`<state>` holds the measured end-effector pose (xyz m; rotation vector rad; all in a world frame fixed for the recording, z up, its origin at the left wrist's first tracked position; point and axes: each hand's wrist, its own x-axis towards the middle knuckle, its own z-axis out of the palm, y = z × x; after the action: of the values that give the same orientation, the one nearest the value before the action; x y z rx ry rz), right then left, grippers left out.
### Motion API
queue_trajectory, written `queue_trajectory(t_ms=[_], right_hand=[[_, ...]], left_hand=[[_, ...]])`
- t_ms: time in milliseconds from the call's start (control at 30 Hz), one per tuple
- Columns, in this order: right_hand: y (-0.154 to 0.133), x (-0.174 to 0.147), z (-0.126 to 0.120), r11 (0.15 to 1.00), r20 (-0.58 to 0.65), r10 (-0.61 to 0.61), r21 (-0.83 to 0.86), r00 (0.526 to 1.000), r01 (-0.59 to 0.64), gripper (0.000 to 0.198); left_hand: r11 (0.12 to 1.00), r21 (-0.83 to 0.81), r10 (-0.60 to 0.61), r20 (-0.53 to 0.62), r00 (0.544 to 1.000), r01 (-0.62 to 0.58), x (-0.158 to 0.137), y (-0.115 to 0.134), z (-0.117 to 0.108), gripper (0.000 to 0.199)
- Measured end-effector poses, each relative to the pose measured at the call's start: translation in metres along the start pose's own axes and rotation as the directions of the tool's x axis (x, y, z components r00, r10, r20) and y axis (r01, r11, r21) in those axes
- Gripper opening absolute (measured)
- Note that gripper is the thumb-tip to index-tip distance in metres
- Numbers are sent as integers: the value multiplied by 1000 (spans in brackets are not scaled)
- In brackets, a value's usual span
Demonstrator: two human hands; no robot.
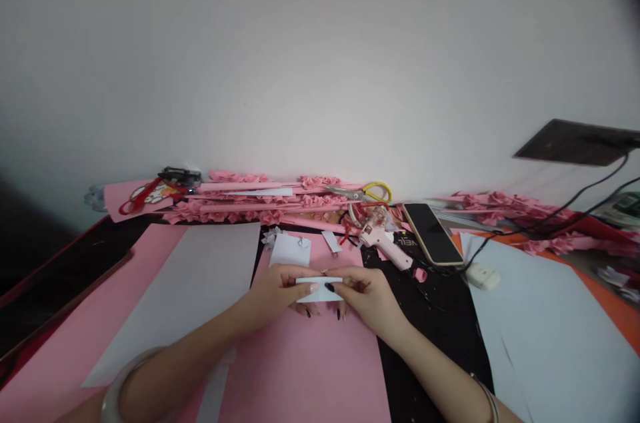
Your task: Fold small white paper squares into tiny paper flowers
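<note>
A small folded piece of white paper [320, 294] is held level between both hands above a pink sheet [310, 363]. My left hand [280, 286] pinches its left part, thumb on the near face and fingers behind. My right hand [370, 296] grips the right part the same way, its dark-nailed thumb close to the left thumb. Just beyond the hands lie a white paper piece [290, 250] and a small folded white paper shape [271, 237].
A pink glue gun [387, 244], a phone [434, 234] and a white plug-like block [483, 276] lie right of centre. Yellow-handled scissors [376, 192] rest on pink paper flower stems [240, 213] along the wall. Large white sheets [545, 316] flank both sides; black cables cross the right.
</note>
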<state>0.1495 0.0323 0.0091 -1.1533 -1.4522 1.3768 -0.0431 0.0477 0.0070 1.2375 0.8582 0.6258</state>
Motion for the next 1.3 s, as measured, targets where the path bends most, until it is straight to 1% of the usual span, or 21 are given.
queue_trajectory(t_ms=[333,867,1000,1167,1300], right_hand=[[2,2,-1,1000,4,-16,17,1000,16,19],[1,1,0,999,27,-2,34,1000,2,18],[1,1,-1,1000,27,-3,30,1000,2,18],[1,2,-1,998,27,9,60,1000,-11,20],[2,2,-1,992,52,28,120,998,-34,23]], left_hand=[[1000,-4,5,7,1000,-5,1,-1,-1,35],[999,-7,-41,-36,999,41,1,3,2,38],[999,-8,-45,-33,998,45,0,5,2,36],[999,-29,-44,-20,999,43,1,4,2,36],[998,-41,-54,-16,998,53,1,3,1,36]])
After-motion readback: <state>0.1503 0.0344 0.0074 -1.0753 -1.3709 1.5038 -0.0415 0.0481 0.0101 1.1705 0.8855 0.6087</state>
